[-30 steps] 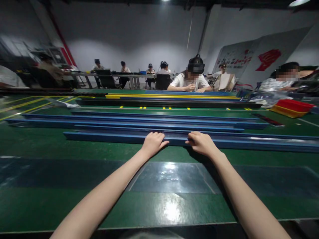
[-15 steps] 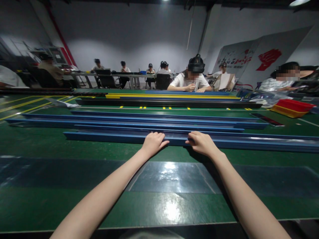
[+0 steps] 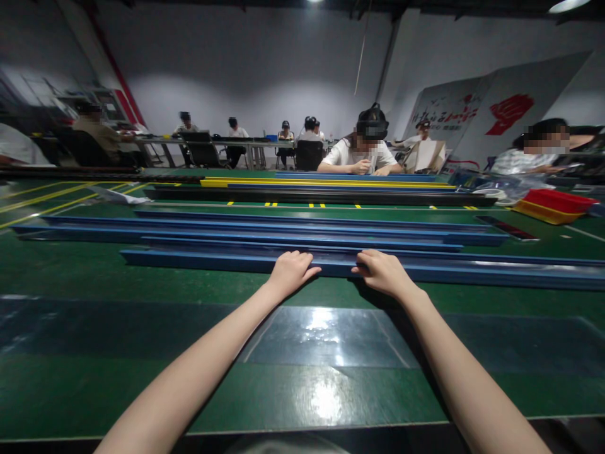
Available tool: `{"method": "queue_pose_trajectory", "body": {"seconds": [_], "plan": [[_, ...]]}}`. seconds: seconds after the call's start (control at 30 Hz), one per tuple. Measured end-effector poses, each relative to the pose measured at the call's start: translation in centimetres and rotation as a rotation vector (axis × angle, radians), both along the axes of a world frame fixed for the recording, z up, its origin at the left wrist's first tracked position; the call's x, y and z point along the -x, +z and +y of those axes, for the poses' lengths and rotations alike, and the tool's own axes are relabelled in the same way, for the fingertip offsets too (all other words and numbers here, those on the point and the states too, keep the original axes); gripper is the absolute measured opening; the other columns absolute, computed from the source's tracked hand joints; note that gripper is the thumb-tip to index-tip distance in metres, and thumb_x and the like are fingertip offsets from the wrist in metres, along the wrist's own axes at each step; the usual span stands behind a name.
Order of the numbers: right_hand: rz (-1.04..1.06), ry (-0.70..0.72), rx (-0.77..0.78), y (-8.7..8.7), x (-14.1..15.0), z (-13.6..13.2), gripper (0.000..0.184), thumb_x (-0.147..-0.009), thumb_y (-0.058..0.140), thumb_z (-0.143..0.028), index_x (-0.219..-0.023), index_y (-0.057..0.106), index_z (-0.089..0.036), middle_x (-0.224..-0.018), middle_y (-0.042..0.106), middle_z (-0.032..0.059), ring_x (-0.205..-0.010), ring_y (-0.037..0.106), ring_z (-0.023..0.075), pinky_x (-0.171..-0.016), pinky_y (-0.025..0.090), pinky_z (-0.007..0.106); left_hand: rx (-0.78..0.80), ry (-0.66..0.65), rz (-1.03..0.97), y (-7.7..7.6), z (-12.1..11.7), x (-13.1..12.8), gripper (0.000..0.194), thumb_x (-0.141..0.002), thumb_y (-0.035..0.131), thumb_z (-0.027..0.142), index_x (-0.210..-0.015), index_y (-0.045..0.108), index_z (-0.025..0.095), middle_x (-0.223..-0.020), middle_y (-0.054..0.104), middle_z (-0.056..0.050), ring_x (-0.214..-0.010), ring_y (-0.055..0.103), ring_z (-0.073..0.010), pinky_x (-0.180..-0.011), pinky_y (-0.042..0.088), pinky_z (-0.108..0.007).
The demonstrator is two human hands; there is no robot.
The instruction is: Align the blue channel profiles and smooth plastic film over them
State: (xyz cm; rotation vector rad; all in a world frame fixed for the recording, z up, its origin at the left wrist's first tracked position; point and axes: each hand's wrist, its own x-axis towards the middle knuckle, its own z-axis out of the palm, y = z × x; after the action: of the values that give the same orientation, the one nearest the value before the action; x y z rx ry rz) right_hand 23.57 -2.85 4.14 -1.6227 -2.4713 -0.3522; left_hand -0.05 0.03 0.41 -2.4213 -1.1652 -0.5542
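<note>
A long blue metal rail [image 3: 198, 259] lies across the green table [image 3: 94, 277], nearest to me of several blue rails. My left hand [image 3: 290, 271] grips its near edge, fingers curled over the top and thumb at the front. My right hand [image 3: 382, 271] holds the same rail a little to the right in the same way. More blue rails [image 3: 236, 234] lie parallel just behind it.
A yellow and dark rail [image 3: 326, 184] lies farther back. A person in a white shirt [image 3: 362, 154] sits across the table; others sit at far desks. A red and yellow tray [image 3: 553, 205] is at the right. A glossy dark sheet [image 3: 326, 337] covers the table before me.
</note>
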Motion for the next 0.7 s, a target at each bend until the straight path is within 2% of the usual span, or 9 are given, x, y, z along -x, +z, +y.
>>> {"method": "queue_pose_trajectory", "body": {"seconds": [0.7], "plan": [[0.001,0.006,0.009,0.08,-0.04,-0.02,0.018,-0.084,0.044,-0.032,-0.078,0.055,-0.019,-0.084,0.061,0.0052,-0.078,0.055,0.0162,-0.057,0.027,0.025,0.071,0.003,0.000,0.45,-0.14,-0.11,0.032,-0.086,0.044,0.045,-0.078,0.056,0.016,-0.075,0.064,-0.006,-0.072,0.055,-0.0174,-0.061,0.035,-0.027]]}}
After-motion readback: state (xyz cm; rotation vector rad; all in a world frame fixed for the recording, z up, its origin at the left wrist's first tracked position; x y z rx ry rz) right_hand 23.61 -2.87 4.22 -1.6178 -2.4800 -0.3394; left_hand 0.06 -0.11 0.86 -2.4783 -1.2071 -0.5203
